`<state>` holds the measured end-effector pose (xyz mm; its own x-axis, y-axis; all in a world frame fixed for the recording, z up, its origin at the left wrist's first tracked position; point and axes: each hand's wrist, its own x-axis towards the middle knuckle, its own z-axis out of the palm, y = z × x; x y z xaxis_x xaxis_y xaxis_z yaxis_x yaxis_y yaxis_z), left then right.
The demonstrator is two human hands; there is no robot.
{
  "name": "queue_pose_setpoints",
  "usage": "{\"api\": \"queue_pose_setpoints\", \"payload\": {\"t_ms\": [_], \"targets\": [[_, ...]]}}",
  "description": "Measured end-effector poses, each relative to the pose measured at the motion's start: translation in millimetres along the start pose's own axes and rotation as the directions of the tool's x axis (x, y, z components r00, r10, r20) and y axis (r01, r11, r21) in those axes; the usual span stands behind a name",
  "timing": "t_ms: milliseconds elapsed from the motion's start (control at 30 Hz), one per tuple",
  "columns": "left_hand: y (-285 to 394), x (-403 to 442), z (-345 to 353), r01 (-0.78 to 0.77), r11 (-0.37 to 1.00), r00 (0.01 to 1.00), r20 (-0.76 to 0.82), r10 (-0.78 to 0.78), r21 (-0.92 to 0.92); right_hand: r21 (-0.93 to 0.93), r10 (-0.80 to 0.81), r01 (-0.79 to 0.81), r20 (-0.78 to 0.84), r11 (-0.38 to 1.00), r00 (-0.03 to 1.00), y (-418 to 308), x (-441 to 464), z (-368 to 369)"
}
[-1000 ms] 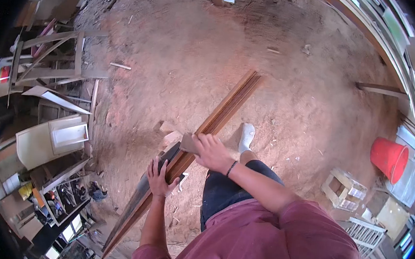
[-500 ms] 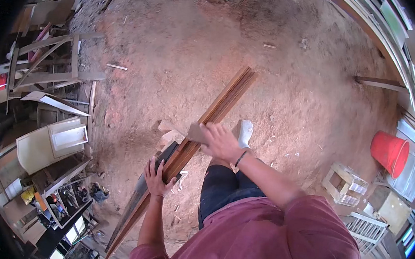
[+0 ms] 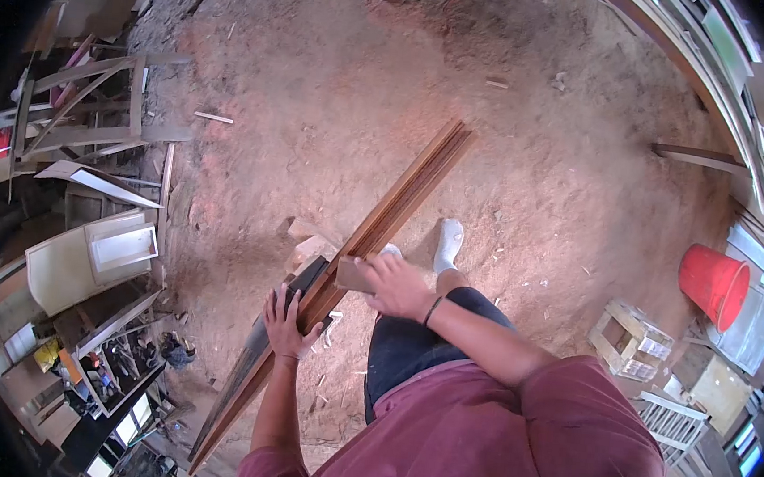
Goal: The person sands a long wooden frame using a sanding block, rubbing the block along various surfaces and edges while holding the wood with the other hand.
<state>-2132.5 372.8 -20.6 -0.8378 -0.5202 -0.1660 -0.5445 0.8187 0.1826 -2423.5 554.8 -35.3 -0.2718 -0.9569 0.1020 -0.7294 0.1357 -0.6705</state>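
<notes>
A long reddish-brown grooved wooden beam lies diagonally in front of me, propped on a dark support. My left hand lies across its near part, fingers spread over the far side and thumb toward me. Under the fingers of my right hand is a flat, brown-grey rectangular piece of sandpaper. It rests against the beam's upper face, a little farther along than my left hand. The hand's underside is hidden.
Pale wood offcuts lie beside the support. Scrap timber and furniture parts fill the left side. To the right stand a red bucket and a small wooden crate. My feet are close to the beam, on dirt ground.
My right hand and the sandpaper have slid down along the beam, a little toward my left hand. The left hand has stayed on the beam. A second foot now shows beside the beam.
</notes>
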Motion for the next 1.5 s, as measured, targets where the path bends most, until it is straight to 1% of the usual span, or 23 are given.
{"api": "queue_pose_setpoints", "payload": {"t_ms": [67,100,167,233,267,333,433,467,533,567,633,733,767,833,967,1000,1067,1167,1233,1267,1333,1400,1500], "targets": [[0.9,-1.8,0.4,0.003,1.000,1.000,0.007,-0.003,0.007,0.055,0.307,-0.313,0.102,0.948,0.946,43.6,24.5,-35.1],[0.0,-4.3,0.8,0.009,1.000,1.000,0.015,-0.009,0.005,-0.057,0.263,-0.270,-0.109,0.961,0.959,85.1,34.4,-55.3],[-0.4,-2.7,1.4,-0.020,1.000,1.000,-0.013,0.019,0.000,-0.288,0.138,-0.323,-0.515,0.902,0.846,167.4,54.1,-95.9],[3.2,-1.8,-0.8,-0.010,1.000,1.000,-0.009,0.010,0.013,-0.243,0.218,-0.470,-0.649,0.849,0.729,194.1,70.1,-128.0],[4.4,-0.4,-2.3,-0.005,1.000,1.000,-0.004,0.005,0.026,-0.244,0.212,-0.465,-0.649,0.851,0.730,185.9,69.2,-117.4],[5.7,-0.7,-3.0,0.003,1.000,1.000,-0.011,-0.003,0.018,-0.220,0.272,-0.390,-0.426,0.894,0.863,142.6,61.1,-73.7],[3.9,-0.3,-2.8,0.007,1.000,1.000,-0.004,-0.007,0.024,0.021,0.296,-0.305,0.183,0.952,0.938,15.0,56.7,-36.1],[3.2,-1.0,-1.9,0.004,1.000,1.000,0.013,-0.005,0.031,0.020,0.294,-0.303,0.183,0.953,0.938,10.7,45.4,-24.8],[2.0,-3.0,-0.8,0.002,1.000,1.000,0.009,-0.002,0.028,-0.063,-0.023,0.012,-0.177,0.998,0.984,8.1,40.1,-12.7],[0.3,-1.7,0.9,0.000,1.000,1.000,0.002,-0.001,0.026,0.005,0.250,-0.259,0.248,0.966,0.936,38.4,56.5,-31.7],[0.9,-1.4,1.2,0.009,1.000,1.000,0.004,-0.009,0.006,0.079,0.360,-0.352,-0.151,0.933,0.920,104.9,80.2,-88.3],[2.2,-4.1,-1.3,0.031,1.000,0.999,0.023,-0.031,-0.007,-0.271,0.228,-0.529,-0.682,0.804,0.695,182.2,81.4,-115.8],[2.5,-1.8,-1.5,0.037,0.999,0.999,0.036,-0.037,0.000,-0.272,0.224,-0.526,-0.683,0.806,0.696,176.0,80.8,-106.0],[4.0,-1.6,-2.4,0.031,0.999,0.999,0.035,-0.031,0.006,-0.214,0.262,-0.350,-0.353,0.912,0.898,136.6,71.2,-64.4],[7.3,-1.1,-9.0,-0.002,0.994,0.995,0.095,-0.009,0.111,-0.039,0.039,-0.050,-0.248,0.998,0.968,12.4,37.3,-5.2],[12.5,1.3,-10.5,-0.004,0.994,0.995,0.096,-0.007,0.111,-0.038,0.040,-0.051,-0.249,0.998,0.968,16.1,39.6,-16.8],[32.5,16.3,-12.6,-0.041,0.997,0.998,0.056,0.038,0.063,0.087,0.359,-0.352,-0.086,0.932,0.929,53.0,57.1,-59.4],[89.1,79.2,-8.0,-0.128,0.989,0.990,0.042,0.131,-0.079,-0.281,0.358,-0.525,-0.477,0.803,0.803,169.1,65.7,-101.6],[138.0,131.4,3.1,-0.145,0.981,0.989,-0.010,0.145,-0.129,-0.236,0.391,-0.591,-0.557,0.771,0.733,192.6,68.4,-125.4],[160.9,156.9,9.4,-0.152,0.981,0.988,-0.058,0.146,-0.123,-0.242,0.389,-0.584,-0.546,0.775,0.742,188.2,65.0,-109.9],[195.0,192.9,12.3,-0.083,0.976,0.986,-0.160,0.051,-0.201,-0.284,0.181,-0.365,-0.513,0.887,0.839,163.7,50.7,-64.1],[197.1,206.1,49.0,0.002,0.983,0.986,-0.165,-0.032,-0.183,-0.246,0.155,-0.220,-0.257,0.944,0.954,100.8,37.1,-44.6],[202.0,204.5,44.6,0.047,0.974,0.989,-0.124,-0.076,-0.222,-0.303,0.137,-0.204,-0.227,0.931,0.964,108.0,39.4,-61.3]]}}
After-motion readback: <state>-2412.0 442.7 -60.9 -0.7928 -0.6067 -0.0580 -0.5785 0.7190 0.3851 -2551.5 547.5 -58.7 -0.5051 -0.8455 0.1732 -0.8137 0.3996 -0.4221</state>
